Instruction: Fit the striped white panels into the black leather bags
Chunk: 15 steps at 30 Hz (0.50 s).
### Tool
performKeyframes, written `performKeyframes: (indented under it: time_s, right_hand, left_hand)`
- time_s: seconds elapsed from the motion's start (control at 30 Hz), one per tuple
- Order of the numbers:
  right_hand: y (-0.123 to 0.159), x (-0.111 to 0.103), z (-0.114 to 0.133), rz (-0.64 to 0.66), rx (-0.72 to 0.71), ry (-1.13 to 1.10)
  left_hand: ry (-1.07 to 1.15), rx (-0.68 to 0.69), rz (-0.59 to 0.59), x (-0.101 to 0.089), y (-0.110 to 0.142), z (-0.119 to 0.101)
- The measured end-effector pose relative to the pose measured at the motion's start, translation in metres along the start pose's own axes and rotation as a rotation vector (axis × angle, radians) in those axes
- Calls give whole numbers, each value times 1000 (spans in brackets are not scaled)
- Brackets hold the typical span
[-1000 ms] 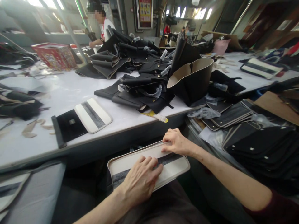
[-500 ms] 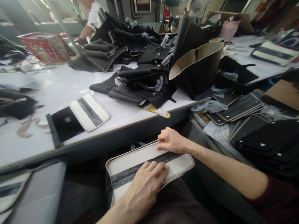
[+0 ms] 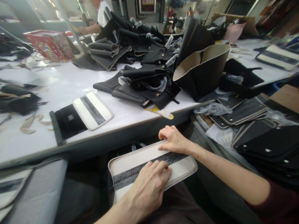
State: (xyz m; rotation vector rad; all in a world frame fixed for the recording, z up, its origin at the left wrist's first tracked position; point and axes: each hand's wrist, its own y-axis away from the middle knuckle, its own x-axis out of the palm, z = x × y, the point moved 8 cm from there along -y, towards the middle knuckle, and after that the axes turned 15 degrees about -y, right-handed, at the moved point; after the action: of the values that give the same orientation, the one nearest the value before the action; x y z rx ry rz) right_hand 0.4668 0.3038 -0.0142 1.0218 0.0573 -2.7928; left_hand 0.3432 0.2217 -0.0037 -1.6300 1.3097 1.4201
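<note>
Striped panel [image 3: 126, 174]: over the lap, below the table's [image 3: 121, 124] near edge.
Left hand [image 3: 151, 183]: bent fingers on the panel's face; I can't tell if it grips.
Right hand [image 3: 175, 140]: apart from the left, clamped on the panel's far edge.
Black bags [image 3: 149, 90]: heaped across the table's middle.
Second striped piece [image 3: 93, 110]: flat by the near edge, left of the bags.
Red box [image 3: 50, 45]: towards the table's far left corner.
</note>
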Motion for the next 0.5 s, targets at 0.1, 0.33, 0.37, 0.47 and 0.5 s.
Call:
performKeyframes:
  time_s: [0.1,0.33,0.37,0.47,0.5]
  right_hand:
    - [3,-3,3,-83,-25,-193]
    - [-2,-45,-72,-486,108,-766]
    - [3,-49,-86,-536,141,-814]
    - [23,-42,-114,-570,252,-917]
    - [31,-36,-117,-563,278,-940]
  left_hand:
    - [-12,9,-67,-9,-5,-3]
    - [-112,66,-123,-12,-31,-15]
    - [-124,63,-116,-11,-36,-16]
    - [-165,68,-94,-10,-51,-18]
    - [-183,79,-84,-10,-56,-20]
